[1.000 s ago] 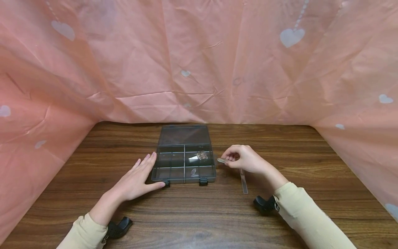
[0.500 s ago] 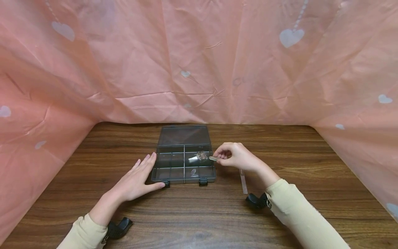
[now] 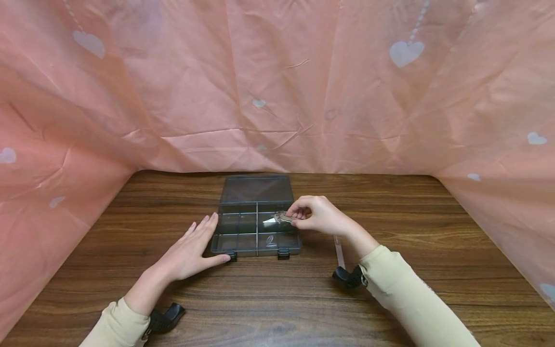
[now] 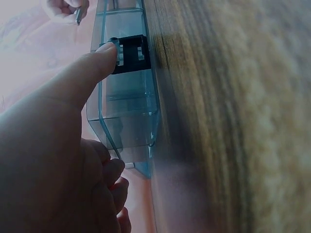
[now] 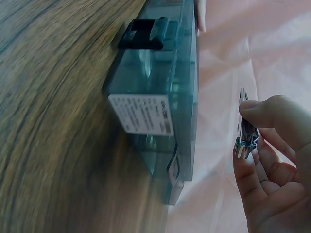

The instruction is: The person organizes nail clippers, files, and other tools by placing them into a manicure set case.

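Note:
A translucent grey compartment box [image 3: 244, 251] lies on the table with its lid [image 3: 257, 190] folded back. My left hand [image 3: 191, 250] rests along the box's left side, fingers straight, its thumb touching a black front latch [image 4: 131, 54]. Between thumb and fingers, my right hand [image 3: 323, 217] pinches a small metal nail clipper [image 5: 247, 131], held above the box's right compartments. Under it, partly hidden, is a small clear packet with a white part [image 3: 270, 220]. A tiny clear leaf-shaped piece [image 3: 270, 240] shows in the front right compartment.
A narrow clear strip [image 3: 339, 250] lies on the wooden table [image 3: 277, 299] right of the box, partly behind the right wrist. The box's end carries a white label [image 5: 143, 115]. Pink cloth [image 3: 277, 86] hangs behind and at both sides.
My right hand has moved left with the nail clipper, from beside the box to over its right compartments. The left hand has stayed in place.

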The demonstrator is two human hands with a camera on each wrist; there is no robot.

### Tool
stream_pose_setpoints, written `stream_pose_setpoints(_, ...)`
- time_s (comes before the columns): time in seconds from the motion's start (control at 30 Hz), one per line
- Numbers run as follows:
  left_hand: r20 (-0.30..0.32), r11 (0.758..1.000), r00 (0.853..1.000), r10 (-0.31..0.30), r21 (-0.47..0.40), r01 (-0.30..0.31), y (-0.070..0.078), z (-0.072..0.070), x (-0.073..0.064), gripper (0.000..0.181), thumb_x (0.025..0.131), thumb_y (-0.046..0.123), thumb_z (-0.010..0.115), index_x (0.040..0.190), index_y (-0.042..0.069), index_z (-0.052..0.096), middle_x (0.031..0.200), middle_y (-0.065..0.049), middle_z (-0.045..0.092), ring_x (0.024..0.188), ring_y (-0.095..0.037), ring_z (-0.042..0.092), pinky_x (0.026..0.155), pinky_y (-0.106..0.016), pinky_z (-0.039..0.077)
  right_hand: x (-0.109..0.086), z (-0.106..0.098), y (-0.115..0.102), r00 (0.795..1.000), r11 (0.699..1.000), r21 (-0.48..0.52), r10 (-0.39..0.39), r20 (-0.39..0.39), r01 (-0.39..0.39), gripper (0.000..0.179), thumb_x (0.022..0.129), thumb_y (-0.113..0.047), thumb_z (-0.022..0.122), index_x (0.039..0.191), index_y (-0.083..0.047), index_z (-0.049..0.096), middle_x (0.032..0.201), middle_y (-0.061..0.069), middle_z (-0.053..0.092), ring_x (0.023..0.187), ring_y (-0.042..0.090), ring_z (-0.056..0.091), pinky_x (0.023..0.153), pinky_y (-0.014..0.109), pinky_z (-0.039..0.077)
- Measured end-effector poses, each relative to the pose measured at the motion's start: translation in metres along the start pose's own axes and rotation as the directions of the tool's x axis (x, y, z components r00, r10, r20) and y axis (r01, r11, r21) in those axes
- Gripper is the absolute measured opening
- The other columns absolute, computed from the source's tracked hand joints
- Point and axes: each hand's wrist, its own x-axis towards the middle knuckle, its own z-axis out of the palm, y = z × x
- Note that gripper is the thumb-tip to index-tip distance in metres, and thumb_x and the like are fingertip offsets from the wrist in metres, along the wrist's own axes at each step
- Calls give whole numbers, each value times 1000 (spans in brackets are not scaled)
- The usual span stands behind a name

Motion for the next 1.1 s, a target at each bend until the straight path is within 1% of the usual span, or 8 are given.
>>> stream_pose_setpoints(0.33, 1, 1000, 1000, -1, 1, 1, -1, 1, 1, 107, 82, 71, 52, 152, 0, 14, 157, -15, 15, 144, -29, 14, 115, -51, 12, 15, 8, -11, 999, 998, 44, -37, 8, 36, 13, 79, -5, 73, 90, -11, 73, 82, -5, 63, 75, 8, 59, 69, 32, 55)
stream_pose_setpoints(0.53, 4, 1000, 1000, -4, 1, 4, -1, 1, 1, 106, 83, 70, 53, 152, 0, 13, 157, -14, 14, 144, -29, 13, 115, -51, 12, 23, 14, -16, 998, 997, 53, -55, 8, 54, 13, 79, -5, 73, 90, -11, 73, 82, -5, 62, 75, 8, 59, 71, 35, 55)
stream_pose_setpoints(0.67, 6, 1000, 1000, -5, 2, 5, -1, 1, 1, 106, 83, 70, 54, 152, 0, 13, 157, -15, 14, 144, -29, 14, 115, -51, 12, 29, 18, -21, 997, 996, 46, -82, 12, 81, 12, 80, -6, 72, 90, -11, 73, 82, -5, 62, 75, 7, 58, 70, 32, 55)
stream_pose_setpoints(0.93, 6, 1000, 1000, -8, -11, 8, 0, 1, 1, 107, 83, 70, 53, 152, -1, 13, 157, -15, 15, 144, -29, 14, 115, -50, 11, 41, 30, -27, 994, 991, 85, -106, 27, 104, 12, 79, -5, 72, 90, -10, 73, 83, -3, 63, 74, 6, 59, 69, 26, 54)
stream_pose_setpoints(1.1, 12, 1000, 1000, -16, -19, 16, 0, 1, 1, 107, 82, 70, 54, 152, 0, 13, 157, -15, 15, 144, -29, 13, 115, -49, 11, 49, 39, -33, 991, 989, 86, -127, 46, 123, 12, 81, -7, 72, 92, -11, 73, 84, -4, 62, 75, 5, 58, 70, 26, 54)
